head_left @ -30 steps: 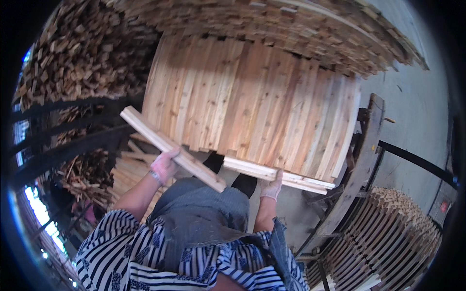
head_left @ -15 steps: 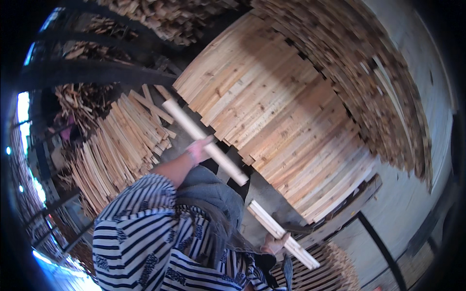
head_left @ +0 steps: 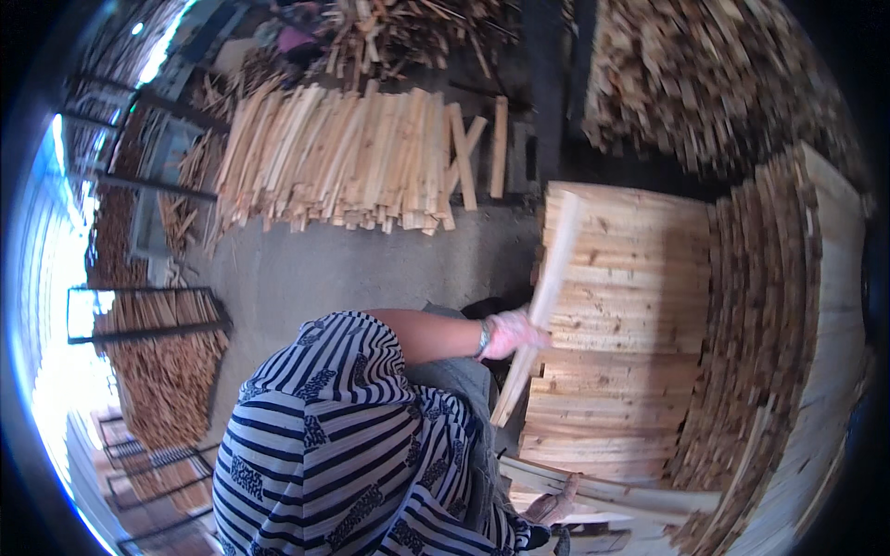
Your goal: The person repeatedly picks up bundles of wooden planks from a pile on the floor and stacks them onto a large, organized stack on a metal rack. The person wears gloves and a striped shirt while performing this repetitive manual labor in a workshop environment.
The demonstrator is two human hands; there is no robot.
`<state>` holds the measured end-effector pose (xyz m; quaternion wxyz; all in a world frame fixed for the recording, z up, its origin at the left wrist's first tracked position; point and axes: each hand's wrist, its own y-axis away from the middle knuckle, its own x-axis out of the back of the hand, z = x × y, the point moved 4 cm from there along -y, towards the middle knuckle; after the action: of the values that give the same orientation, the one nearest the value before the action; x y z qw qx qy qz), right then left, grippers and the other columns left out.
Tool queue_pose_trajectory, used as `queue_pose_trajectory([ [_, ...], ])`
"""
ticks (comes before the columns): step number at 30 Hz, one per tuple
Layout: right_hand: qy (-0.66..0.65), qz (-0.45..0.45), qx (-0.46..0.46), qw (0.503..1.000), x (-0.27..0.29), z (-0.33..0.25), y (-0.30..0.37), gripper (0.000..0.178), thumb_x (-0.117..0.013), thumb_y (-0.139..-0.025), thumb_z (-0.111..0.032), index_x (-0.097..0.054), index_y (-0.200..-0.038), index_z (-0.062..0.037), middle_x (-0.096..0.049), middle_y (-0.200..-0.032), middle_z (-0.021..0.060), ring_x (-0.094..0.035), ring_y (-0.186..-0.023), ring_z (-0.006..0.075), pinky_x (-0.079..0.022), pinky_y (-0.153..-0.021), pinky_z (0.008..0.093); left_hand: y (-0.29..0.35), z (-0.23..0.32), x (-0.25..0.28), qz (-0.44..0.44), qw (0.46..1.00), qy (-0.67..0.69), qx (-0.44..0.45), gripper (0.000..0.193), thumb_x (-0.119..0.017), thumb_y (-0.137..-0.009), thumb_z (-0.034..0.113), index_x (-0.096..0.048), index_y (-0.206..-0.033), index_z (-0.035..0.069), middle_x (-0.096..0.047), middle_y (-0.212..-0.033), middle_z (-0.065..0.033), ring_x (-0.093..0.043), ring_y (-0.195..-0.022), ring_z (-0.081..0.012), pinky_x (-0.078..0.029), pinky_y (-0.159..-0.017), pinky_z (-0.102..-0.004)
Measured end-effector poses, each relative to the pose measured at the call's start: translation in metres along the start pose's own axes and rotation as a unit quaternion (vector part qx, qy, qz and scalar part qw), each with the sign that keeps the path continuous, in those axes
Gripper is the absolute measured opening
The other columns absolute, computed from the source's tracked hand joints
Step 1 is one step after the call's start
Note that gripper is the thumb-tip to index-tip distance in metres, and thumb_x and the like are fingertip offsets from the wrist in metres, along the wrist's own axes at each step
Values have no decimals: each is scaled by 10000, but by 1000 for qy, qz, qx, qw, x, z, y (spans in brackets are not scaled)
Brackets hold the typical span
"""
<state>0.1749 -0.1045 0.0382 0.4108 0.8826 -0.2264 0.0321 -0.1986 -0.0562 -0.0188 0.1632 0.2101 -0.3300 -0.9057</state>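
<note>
My left hand (head_left: 513, 335), with a band on its wrist, is closed around the middle of a pale wooden strip (head_left: 558, 250). The strip slants over the near side of a broad stack of planed boards (head_left: 621, 306), its far end blurred by motion. Lower down, my right hand (head_left: 552, 507) grips pale wooden strips (head_left: 649, 498) that point off to the right, beside the stack's near end. Part of that hand is hidden by my striped sleeve, and how many strips it holds is hard to make out.
Across the grey floor (head_left: 371, 269) lies a pile of loose wooden strips (head_left: 343, 157), with scrap wood (head_left: 417, 37) behind it. Tall wood stacks (head_left: 705, 83) stand far right, and another runs along the board stack's right side. A black metal rack (head_left: 158, 334) holds wood at left.
My view has swung to the left, so the strip pile now lies ahead. The left hand's strip has come over the board stack. Both hands still hold wood.
</note>
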Motion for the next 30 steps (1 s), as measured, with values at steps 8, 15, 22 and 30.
queue_pose_trajectory([
  [8, 104, -250, 372, 888, -93, -102, 66, 565, -767, -699, 2, -541, -1212, 70, -615, -1148, 161, -598, -980, 243, -496, -912, 382, 98, 105, -152, -306, 942, -52, -126, 870, -875, -621, 110, -399, -1350, 124, -602, -1187, -97, -539, -1123, -186, -483, -938, -357],
  [15, 339, -244, 396, 818, -84, -114, 78, 383, -672, -853, -203, -620, -1180, -12, -661, -1146, 147, -615, -1034, 241, -464, -920, 352, 114, 112, -180, -338, 903, -193, -182, 717, -870, -644, 201, -499, -1252, 120, -605, -1117, -61, -569, -1046, -161, -521, -815, -325],
  [22, 223, -243, 454, 828, -123, -99, 18, 553, -817, -696, -265, -580, -1153, -63, -645, -1043, 149, -632, -990, 309, -507, -852, 391, 44, 62, -169, -360, 916, -153, -85, 473, -758, -781, 8, -590, -1220, 58, -650, -1171, -72, -584, -1111, -167, -469, -991, -321],
  [30, 237, -156, 503, 817, -115, -80, -3, 636, -797, -705, -220, -514, -1255, -72, -581, -1198, 171, -567, -1119, 341, -473, -937, 381, 35, 56, -180, -360, 866, -337, -83, 494, -799, -760, 75, -603, -1212, 47, -667, -1163, -59, -610, -1076, -173, -484, -939, -313],
])
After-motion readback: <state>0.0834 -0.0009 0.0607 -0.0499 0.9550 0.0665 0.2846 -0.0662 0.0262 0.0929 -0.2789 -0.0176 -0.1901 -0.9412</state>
